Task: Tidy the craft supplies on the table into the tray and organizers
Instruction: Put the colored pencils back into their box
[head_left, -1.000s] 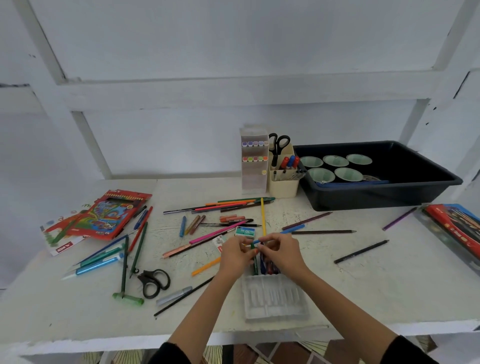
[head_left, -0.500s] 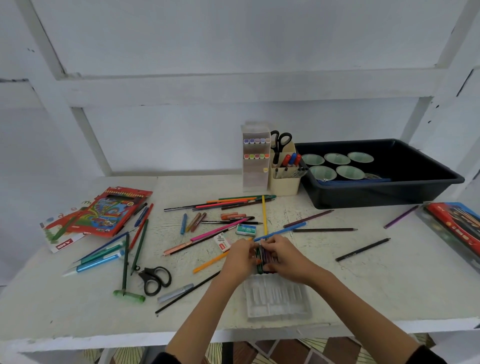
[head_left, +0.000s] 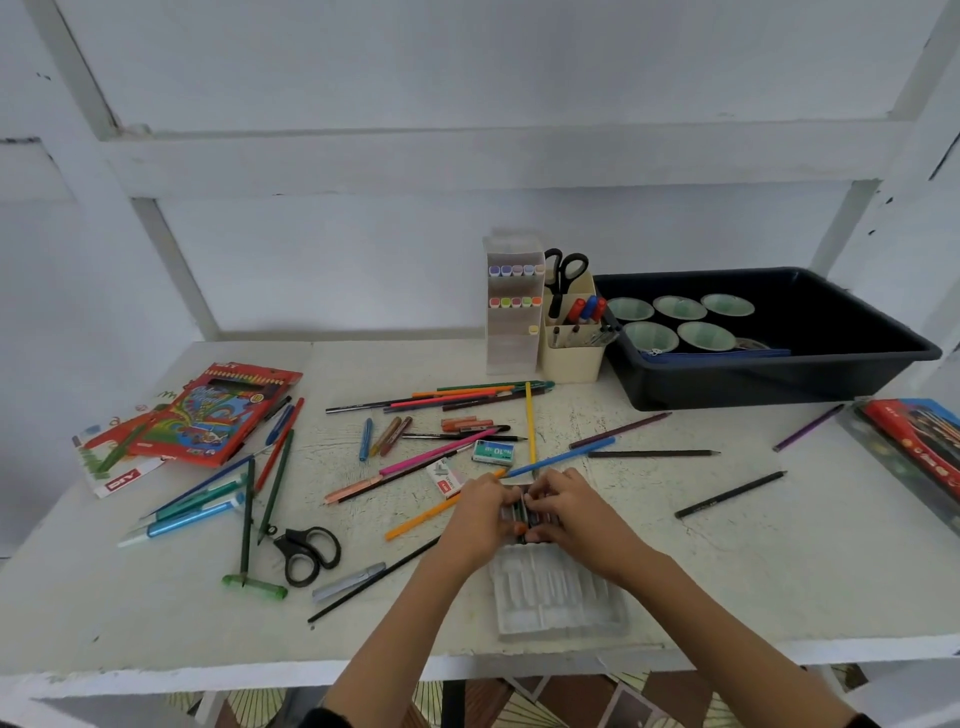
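My left hand (head_left: 480, 517) and my right hand (head_left: 569, 512) meet over the far end of a clear plastic pen case (head_left: 558, 597) near the table's front edge. Both grip a bunch of coloured pens (head_left: 521, 514) lying in that end of the case; their fingers hide most of the bunch. Loose coloured pencils (head_left: 467, 395) and pens lie scattered over the white table (head_left: 779, 571). A black tray (head_left: 779, 384) with several green cups stands at the back right. A cream pen holder (head_left: 571, 358) and a clear marker organizer (head_left: 511, 338) stand beside it.
Black scissors (head_left: 306, 553) lie front left among green and blue pens. A red pencil box (head_left: 218, 415) sits at the left, another red box (head_left: 919, 441) at the right edge. A staple box (head_left: 493, 451) and an eraser (head_left: 444, 479) lie just beyond my hands.
Both hands dropped from holding a blue pencil above the case and now press around the pen bunch in the case. The blue pencil lies on the table beyond them.
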